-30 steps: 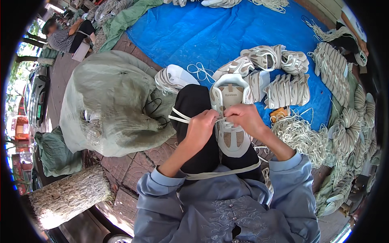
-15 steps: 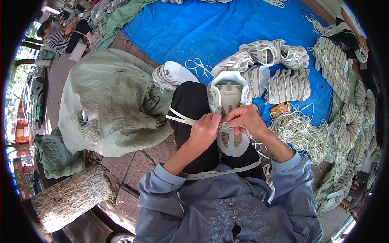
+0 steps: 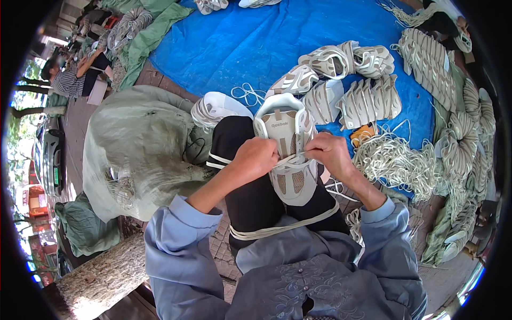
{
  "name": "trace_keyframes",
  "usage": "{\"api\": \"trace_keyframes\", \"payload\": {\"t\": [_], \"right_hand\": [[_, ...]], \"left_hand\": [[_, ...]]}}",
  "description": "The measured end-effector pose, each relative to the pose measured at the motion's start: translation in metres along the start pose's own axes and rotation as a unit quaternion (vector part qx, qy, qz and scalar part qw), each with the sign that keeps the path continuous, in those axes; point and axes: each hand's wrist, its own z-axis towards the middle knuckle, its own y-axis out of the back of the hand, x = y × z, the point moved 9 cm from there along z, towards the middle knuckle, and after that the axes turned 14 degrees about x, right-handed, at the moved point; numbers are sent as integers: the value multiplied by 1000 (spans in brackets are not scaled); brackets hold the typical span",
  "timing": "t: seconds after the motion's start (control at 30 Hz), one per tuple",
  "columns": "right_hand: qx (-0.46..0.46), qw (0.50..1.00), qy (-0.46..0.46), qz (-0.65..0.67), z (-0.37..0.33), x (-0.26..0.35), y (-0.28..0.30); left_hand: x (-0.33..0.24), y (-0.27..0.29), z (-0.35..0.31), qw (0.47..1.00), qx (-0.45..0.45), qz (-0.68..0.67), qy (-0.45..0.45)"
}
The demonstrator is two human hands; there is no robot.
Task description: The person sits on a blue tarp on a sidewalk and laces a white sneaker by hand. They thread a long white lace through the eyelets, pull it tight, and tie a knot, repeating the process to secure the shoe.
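Moved apart since before, the left hand [image 3: 257,158] and right hand [image 3: 330,156] each pinch the white lace [image 3: 289,161]. At left sits a big gray sack [image 3: 138,154]. Next, the tan and white shoe [image 3: 293,185] lies on black-covered legs [image 3: 250,202], hands hiding bits of its sides. Right of it, a messy lace pile [image 3: 397,165] sits near an orange thing [image 3: 363,134].

- Blue sheet [image 3: 213,48], upper middle of the frame: beige-and-white shoes [image 3: 370,101] in nested rows right of centre, two pale clusters [image 3: 210,4] along the top edge, a thin loop of lace [image 3: 248,95] near centre, a tangled heap of laces [image 3: 394,162] at the lower right.
- Black-clad lap [image 3: 234,197], centre: one shoe [image 3: 292,192], toe downward.
- Paved ground [image 3: 226,256], left: a big pale sack [image 3: 138,144].
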Motion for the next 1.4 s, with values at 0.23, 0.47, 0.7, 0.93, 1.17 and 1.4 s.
{"api": "trace_keyframes", "payload": {"t": [0.23, 0.47, 0.7, 0.93, 1.17, 1.4], "right_hand": [[-73, 975, 82, -192, -4, 14, -5], [-44, 920, 125, -370, 2, 38, -24], [-49, 959, 91, -265, 1, 13, -12], [-42, 995, 95, -10, 6, -12, -16], [-32, 993, 109, -44, 2, 0, -9], [-26, 989, 140, -46, 6, 0, -22]], "left_hand": [[-51, -2, -12, 930, -131, 322, -122], [-54, 13, 0, 955, -197, 210, -74], [-28, 6, 36, 994, -87, -65, 16], [-17, -10, 46, 1000, 16, -4, -26], [-22, -15, 55, 992, 108, 7, -63], [7, -5, -5, 943, 170, -283, 46]]}}
